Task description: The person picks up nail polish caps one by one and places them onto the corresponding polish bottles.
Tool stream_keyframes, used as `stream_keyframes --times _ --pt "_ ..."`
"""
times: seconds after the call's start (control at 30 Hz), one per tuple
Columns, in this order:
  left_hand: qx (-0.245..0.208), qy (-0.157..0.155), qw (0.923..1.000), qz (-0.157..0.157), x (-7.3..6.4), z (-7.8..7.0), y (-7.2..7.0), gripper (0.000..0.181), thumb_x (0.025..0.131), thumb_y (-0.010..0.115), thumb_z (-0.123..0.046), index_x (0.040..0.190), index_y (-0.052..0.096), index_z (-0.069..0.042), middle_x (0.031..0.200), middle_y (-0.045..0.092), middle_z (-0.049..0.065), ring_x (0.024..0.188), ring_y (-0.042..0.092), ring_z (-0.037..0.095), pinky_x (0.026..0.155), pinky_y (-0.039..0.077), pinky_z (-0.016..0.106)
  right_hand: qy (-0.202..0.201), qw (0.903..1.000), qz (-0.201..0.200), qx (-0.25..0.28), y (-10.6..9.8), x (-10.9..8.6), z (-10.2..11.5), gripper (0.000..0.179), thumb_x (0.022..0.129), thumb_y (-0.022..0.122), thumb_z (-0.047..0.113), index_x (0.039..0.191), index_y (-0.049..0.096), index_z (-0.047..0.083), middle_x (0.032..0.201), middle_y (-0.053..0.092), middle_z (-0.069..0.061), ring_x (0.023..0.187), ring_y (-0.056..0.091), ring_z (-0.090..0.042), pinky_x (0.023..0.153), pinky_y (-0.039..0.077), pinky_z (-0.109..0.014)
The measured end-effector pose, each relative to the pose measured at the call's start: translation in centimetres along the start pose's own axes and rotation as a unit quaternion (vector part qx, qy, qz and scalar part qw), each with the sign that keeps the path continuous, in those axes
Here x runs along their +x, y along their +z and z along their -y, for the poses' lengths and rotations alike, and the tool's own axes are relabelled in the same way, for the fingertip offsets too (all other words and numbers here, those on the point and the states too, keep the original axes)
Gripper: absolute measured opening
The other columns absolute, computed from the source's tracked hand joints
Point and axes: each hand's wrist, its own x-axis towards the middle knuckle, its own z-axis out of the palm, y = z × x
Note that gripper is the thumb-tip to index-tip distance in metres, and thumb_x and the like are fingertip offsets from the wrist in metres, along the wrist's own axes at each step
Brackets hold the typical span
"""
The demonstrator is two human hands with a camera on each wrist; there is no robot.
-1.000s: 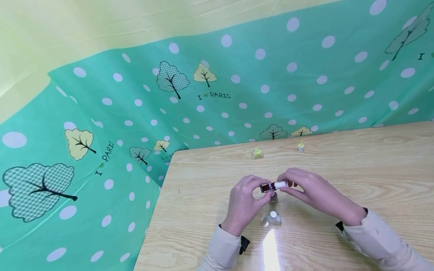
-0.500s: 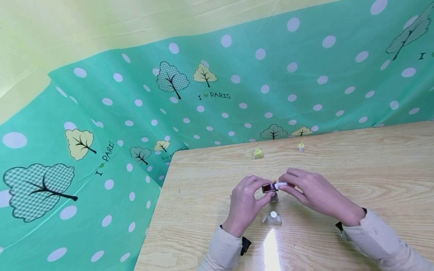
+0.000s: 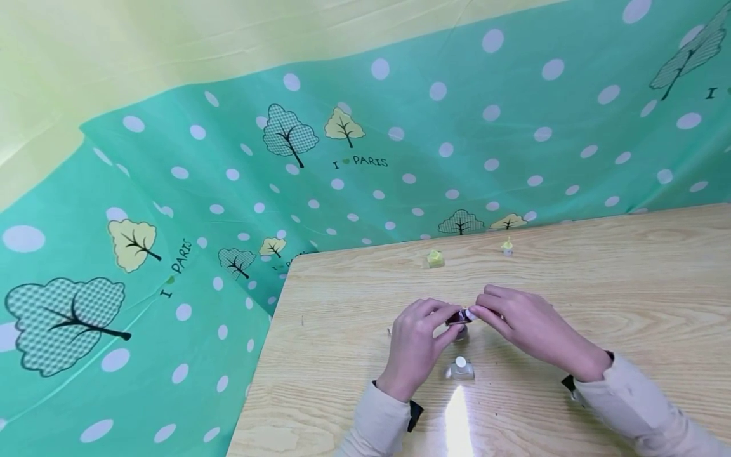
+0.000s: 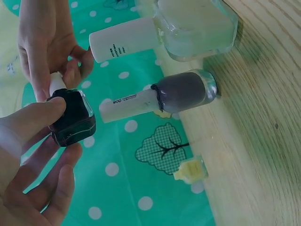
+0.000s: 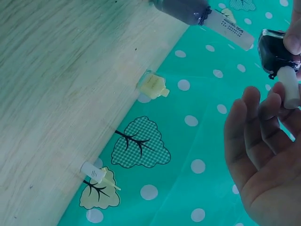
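My left hand (image 3: 415, 339) grips a small bottle of dark red nail polish (image 4: 73, 117) between thumb and fingers, tilted and held above the table. With thumb and fingertips, my right hand (image 3: 522, 320) pinches its white cap (image 5: 289, 87), which sits at the bottle's neck. Below the hands, a grey-purple nail polish bottle (image 4: 183, 92) stands upright under its white cap. Closer to me is a larger, clear nail polish bottle (image 3: 460, 369), also white-capped.
Toward the back of the wooden table (image 3: 342, 285) stands an uncapped yellow nail polish bottle (image 3: 434, 259). To its right, a white cap (image 3: 507, 247) rests with its yellow-coated brush pointing up. A green dotted curtain (image 3: 400, 158) hangs along the table's far and left edges.
Both hands have shifted slightly right with the dark red bottle. My right fingers have turned about the cap and now cover more of it in the head view.
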Motion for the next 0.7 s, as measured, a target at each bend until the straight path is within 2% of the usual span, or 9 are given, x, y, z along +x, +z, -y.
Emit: stream_keyframes --times 0.2,0.47,0.7 --pt "0.019 0.015 0.9997 -0.006 0.08 0.02 0.11 0.026 0.079 0.084 -0.023 0.103 0.078 -0.02 0.095 0.073 -0.01 0.083 0.066 0.004 0.073 0.051 0.015 0.014 0.9999 0.005 0.007 0.07 0.01 0.0 0.024 0.098 0.062 0.026 0.075 0.057 0.031 0.07 0.039 0.019 0.057 0.033 0.004 0.051 0.032 -0.016" --pt "0.019 0.005 0.9998 0.004 0.18 0.19 0.18 0.025 0.08 0.083 -0.024 0.104 0.077 -0.021 0.096 0.073 -0.01 0.085 0.067 0.004 0.076 0.052 0.015 0.034 0.999 0.005 0.027 0.04 0.02 0.14 0.021 0.099 0.061 0.027 0.078 0.061 0.03 0.071 0.041 0.018 0.057 0.034 0.004 0.051 0.033 -0.017" --pt "0.026 0.011 0.9996 -0.001 0.25 0.43 0.31 0.025 0.082 0.082 -0.026 0.105 0.076 -0.019 0.095 0.073 -0.009 0.084 0.067 0.003 0.075 0.052 0.014 0.058 0.9968 0.005 0.055 -0.11 0.19 0.38 0.022 0.1 0.059 0.028 0.078 0.059 0.029 0.071 0.044 0.018 0.058 0.037 0.003 0.052 0.036 -0.017"
